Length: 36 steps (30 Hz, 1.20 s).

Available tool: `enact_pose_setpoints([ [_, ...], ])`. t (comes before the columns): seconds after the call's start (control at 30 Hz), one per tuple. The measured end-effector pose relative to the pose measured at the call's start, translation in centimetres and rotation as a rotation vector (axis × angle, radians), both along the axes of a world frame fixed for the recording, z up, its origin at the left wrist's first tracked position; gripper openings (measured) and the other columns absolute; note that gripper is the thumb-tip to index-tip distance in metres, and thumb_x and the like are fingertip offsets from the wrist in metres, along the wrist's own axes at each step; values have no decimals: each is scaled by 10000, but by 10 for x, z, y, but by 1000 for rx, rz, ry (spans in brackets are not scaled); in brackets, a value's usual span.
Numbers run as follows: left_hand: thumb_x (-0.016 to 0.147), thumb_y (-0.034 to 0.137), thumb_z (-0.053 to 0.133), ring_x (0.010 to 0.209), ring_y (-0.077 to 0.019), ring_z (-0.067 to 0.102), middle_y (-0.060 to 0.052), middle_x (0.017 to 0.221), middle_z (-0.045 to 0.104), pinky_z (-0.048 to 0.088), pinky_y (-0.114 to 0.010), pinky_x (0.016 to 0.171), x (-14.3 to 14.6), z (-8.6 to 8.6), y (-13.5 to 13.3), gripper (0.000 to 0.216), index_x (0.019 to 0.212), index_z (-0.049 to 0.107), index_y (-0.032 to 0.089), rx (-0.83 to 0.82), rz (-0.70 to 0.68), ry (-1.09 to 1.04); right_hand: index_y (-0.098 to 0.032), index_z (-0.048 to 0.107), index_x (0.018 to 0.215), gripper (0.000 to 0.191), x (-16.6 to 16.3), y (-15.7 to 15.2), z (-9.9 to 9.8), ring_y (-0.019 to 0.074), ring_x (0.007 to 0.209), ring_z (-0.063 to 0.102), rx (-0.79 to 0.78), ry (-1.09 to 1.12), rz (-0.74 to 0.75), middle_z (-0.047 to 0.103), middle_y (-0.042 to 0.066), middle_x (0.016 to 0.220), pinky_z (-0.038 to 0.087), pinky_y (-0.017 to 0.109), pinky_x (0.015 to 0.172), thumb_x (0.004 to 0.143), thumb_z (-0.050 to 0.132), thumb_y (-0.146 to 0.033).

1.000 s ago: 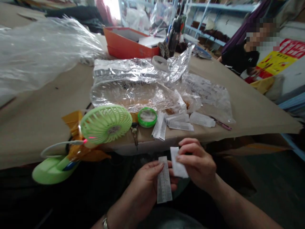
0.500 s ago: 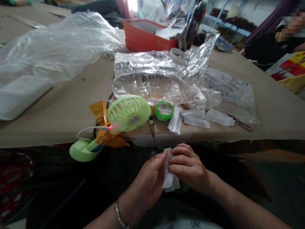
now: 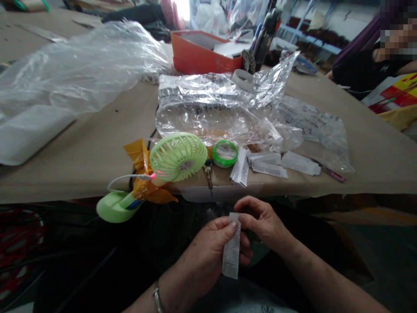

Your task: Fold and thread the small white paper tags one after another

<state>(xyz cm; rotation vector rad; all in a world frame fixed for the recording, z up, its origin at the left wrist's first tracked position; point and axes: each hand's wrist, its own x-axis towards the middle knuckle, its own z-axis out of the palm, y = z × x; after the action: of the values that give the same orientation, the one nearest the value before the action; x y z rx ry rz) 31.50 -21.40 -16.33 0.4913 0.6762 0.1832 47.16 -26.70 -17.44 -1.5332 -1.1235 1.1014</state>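
Both hands, left hand (image 3: pixel 208 250) and right hand (image 3: pixel 263 221), pinch one printed label strip (image 3: pixel 232 252).

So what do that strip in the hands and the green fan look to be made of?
Strip: thin printed paper or woven label, matte white; it hangs limp, pinched by left hand and right hand. Which one is unclear.
Fan: moulded plastic, light green with a slight sheen, rigid slotted grille.

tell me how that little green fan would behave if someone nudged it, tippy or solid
Probably tippy: the green fan has a wide round head over a small base that hangs past the table edge. Likely light, being open plastic grille. The yellow tape and white cable around its neck may tug it sideways rather than let it slide freely.
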Motion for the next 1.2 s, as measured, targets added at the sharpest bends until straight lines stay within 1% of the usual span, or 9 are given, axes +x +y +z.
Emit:
enact_pose_setpoints([
  [0.13,854,399,554,579,-110,615,-56,742,649,492,-243,587,-2,-4,-5,297,875,619,110,37,-14,-31,-171,532,704,203,-7,6,-6,82,580,458,-76,145,8,510,-40,643,392,204,552,789,621,-332],
  [0.4,819,413,583,433,-83,540,30,551,520,401,-162,407,-13,-16,-1,277,788,550,140,37,-14,-43,-166,565,725,227,-20,9,-13,59,551,431,-85,309,-20,493,-54,626,363,171,523,762,673,-363],
  [0.47,839,400,564,446,-74,538,27,571,518,395,-153,412,-17,-14,1,268,782,550,138,51,-17,-75,-192,624,876,236,-18,12,-13,71,646,516,-76,432,58,570,-34,747,419,178,603,733,711,-360],
  [0.57,860,373,539,480,-77,551,20,611,527,407,-160,435,-21,-9,3,241,802,561,140,47,-57,-112,-243,624,1099,471,-13,16,-13,112,852,583,-85,639,299,610,4,961,461,223,757,670,765,-378],
  [0.67,846,340,566,503,-87,564,22,622,546,427,-177,464,-23,-4,3,189,843,574,152,32,-105,-120,-211,664,1040,458,-8,20,-16,147,937,592,-114,752,495,590,40,1093,469,266,822,630,789,-374],
  [0.83,832,335,587,527,-94,573,6,619,577,442,-201,512,-23,-7,1,207,780,592,134,54,-161,-108,-174,696,881,285,-6,24,-25,169,1022,585,-119,854,534,575,66,1197,491,244,807,623,787,-253],
  [0.97,824,368,597,521,-102,571,18,592,565,435,-216,526,-21,-10,1,229,841,598,140,61,-197,-72,-171,694,860,257,-6,23,-30,132,859,612,-144,831,527,579,72,1200,461,151,545,642,766,-286],
  [1.1,839,367,572,496,-88,546,27,582,542,410,-205,502,-19,-6,5,236,756,565,146,77,-144,-36,-205,641,1069,408,-7,18,-19,123,806,611,-88,647,416,630,42,1041,501,220,670,689,737,-321],
  [1.2,838,368,570,514,-86,543,33,603,534,405,-200,502,-18,-3,7,236,739,552,154,105,-63,-36,-238,564,1195,400,-9,11,-3,141,887,607,79,236,232,620,36,1027,500,268,782,806,632,-300],
])
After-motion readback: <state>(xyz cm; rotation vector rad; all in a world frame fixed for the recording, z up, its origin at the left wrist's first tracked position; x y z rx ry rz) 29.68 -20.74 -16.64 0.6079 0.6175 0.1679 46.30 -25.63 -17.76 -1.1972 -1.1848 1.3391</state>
